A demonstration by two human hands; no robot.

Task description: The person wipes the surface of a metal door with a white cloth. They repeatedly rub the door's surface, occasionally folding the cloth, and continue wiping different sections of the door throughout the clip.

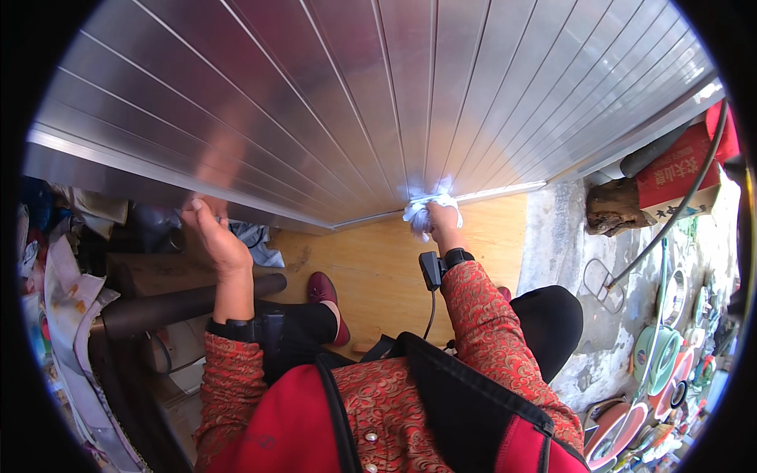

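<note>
A large grooved metal panel [378, 106], shiny and reflective, stands before me. My right hand [443, 220] holds a crumpled white cloth [421, 216] against the panel's lower part, close to its bottom edge. Towards the left, my left hand [222, 236] is raised with its fingers at the panel's metal edge strip [266, 214]; I see no object in it. Whether its fingertips press on the strip is hard to tell. The hand's reflection shows in the panel.
A dark pipe-like bar [195, 304] and piled fabrics [74, 295] lie at the left. On the right are a red carton [680, 171], a wood log [612, 207], a bent metal rod [668, 222] and several basins [656, 358]. Beneath is a yellowish board [378, 260].
</note>
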